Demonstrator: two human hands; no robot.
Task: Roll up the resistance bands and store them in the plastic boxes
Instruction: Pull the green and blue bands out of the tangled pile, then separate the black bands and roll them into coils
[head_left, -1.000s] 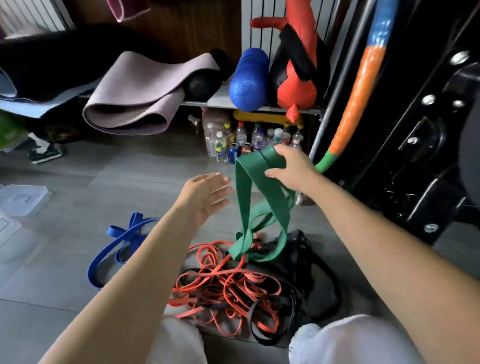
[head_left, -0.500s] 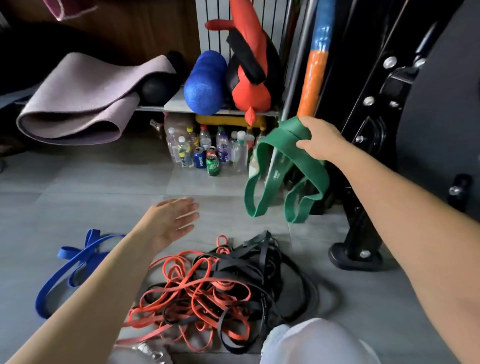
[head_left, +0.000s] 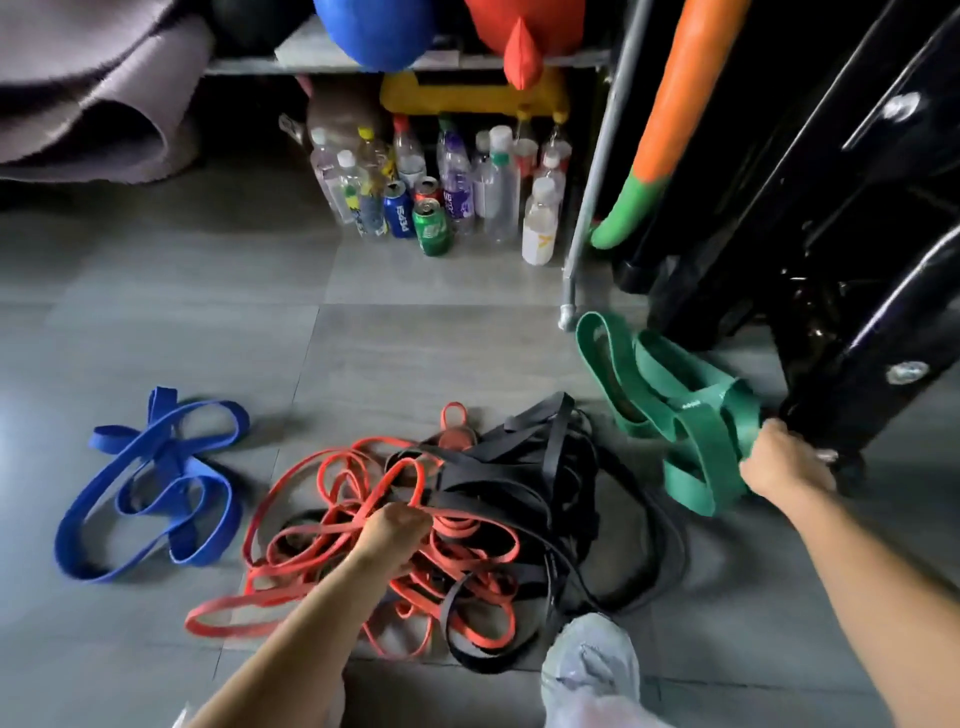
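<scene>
While our left hand (head_left: 396, 532) closes in a fist round a few strands of the red bands (head_left: 462, 527), our right hand (head_left: 782, 467) grips one end of the green band (head_left: 685, 415), which lies in loose loops on the floor (head_left: 363, 338) at the right, just beside the foot of the black machine frame (head_left: 831, 312). The red bands sit in the near middle, thoroughly woven through the black bands (head_left: 524, 467). The blue band (head_left: 161, 415) lies alone at the left, well apart from the heap. We see no plastic boxes in this view, and nothing is rolled yet.

We judge the tangle to be the main hazard. If we pull the red strands upward without first freeing them, the black ones will likely come along and the crossings will tighten into knots. Stretched rubber may also snap back at our wrist once it slips loose. On the right, the green loops lie close enough to the frame that a careless tug could hook one round its foot. With both hands occupied by different bands, neither can steady the heap, so we think one band may have to be released first.
</scene>
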